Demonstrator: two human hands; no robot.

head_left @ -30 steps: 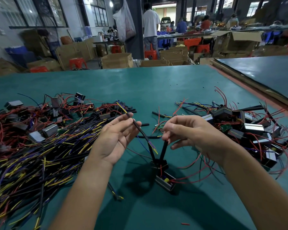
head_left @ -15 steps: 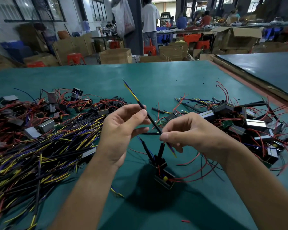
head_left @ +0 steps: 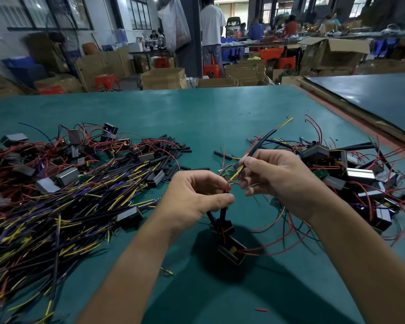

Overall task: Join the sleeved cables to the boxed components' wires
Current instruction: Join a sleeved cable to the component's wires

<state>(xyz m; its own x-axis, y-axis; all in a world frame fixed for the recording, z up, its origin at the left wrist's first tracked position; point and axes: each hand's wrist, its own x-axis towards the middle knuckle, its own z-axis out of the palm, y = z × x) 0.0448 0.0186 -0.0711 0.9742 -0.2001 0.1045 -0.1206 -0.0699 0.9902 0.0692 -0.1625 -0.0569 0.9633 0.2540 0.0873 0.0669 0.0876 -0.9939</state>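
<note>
Left hand (head_left: pixel 194 197): fingers curled, thumb and forefinger pinching the tip of a red wire (head_left: pixel 226 188).
Right hand (head_left: pixel 283 181): fingers curled round a sleeved cable (head_left: pixel 258 145), pinching it near its yellow lower end; the black sleeve rises up and away over the table (head_left: pixel 220 113).
Wire ends: yellow tip and red tip close together between the two hands (touching or not, I cannot tell).
Boxed component (head_left: pixel 230 252): just below the hands, two black sleeves running up from it into the left hand.
Left of the table: pile of sleeved cables (head_left: pixel 63 206).
Right of the table: heap of boxed components (head_left: pixel 360 174), red wires trailing.
</note>
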